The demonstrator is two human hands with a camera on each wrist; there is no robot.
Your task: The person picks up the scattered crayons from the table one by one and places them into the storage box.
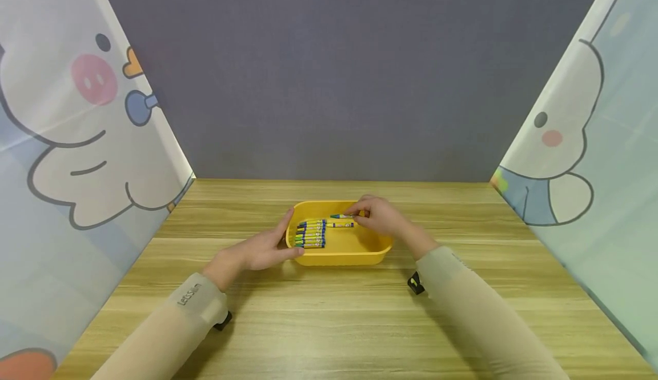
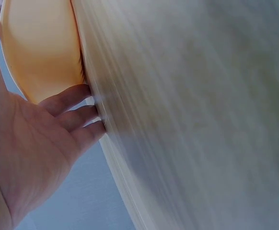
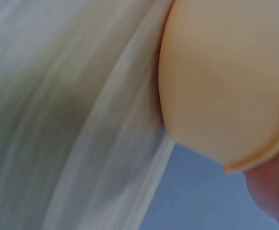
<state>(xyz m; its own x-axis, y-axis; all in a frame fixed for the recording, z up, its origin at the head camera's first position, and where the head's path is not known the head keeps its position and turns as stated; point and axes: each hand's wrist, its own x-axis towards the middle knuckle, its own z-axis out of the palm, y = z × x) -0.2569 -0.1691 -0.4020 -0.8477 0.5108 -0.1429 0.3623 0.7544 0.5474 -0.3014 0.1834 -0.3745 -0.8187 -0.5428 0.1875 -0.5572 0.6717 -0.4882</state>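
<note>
A shallow yellow basket [image 1: 354,259] sits on the table. Inside its left part, several crayons [image 1: 311,236] with blue-banded wrappers lie side by side in a row. One more crayon [image 1: 340,225] lies just right of the row's far end. Over the basket, my right hand [image 1: 377,217] pinches a green-tipped crayon [image 1: 336,216] between thumb and fingers, its tip pointing left. My left hand [image 1: 262,248] holds the basket's left end, thumb at the near rim and the other fingers [image 2: 79,115] along the outer wall. In the right wrist view, the basket wall [image 3: 226,81] hides the fingertips.
The wood-grain table [image 1: 319,317] extends all around the basket. A dark grey panel [image 1: 339,83] rises behind it, and cartoon-printed sheets [image 1: 103,157] stand on both sides. Small black wrist mounts [image 1: 415,283] show under the sleeves.
</note>
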